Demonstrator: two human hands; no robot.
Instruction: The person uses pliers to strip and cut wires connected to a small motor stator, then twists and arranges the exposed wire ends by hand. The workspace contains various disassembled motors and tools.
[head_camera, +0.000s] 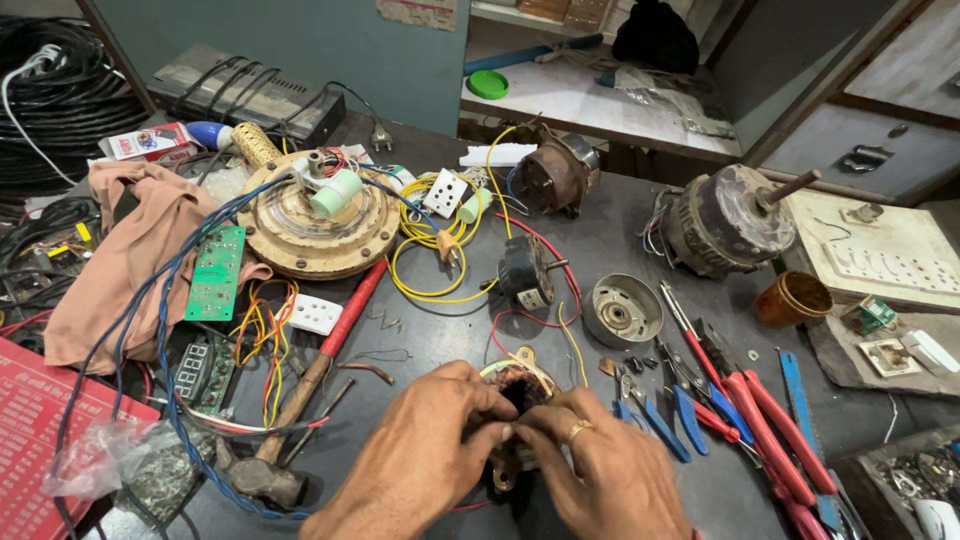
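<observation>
Both my hands close around a small motor stator (518, 382) with dark copper windings and a brass-coloured frame, low in the middle of the head view. My left hand (425, 455) grips its left side, fingers curled over the top. My right hand (600, 465), with a gold ring on one finger, holds its right side. Red and yellow wires (560, 300) run from the stator up to a small black motor part (522, 270). A round metal end cap (622, 310) lies just right of it.
A hammer with a red shaft (310, 385) lies left of my hands. Pliers and cutters with red and blue handles (725, 405) lie to the right. A ceiling fan motor (318, 215), green circuit board (215, 272), pink cloth (130, 255) and two rusty motors (725, 220) crowd the back.
</observation>
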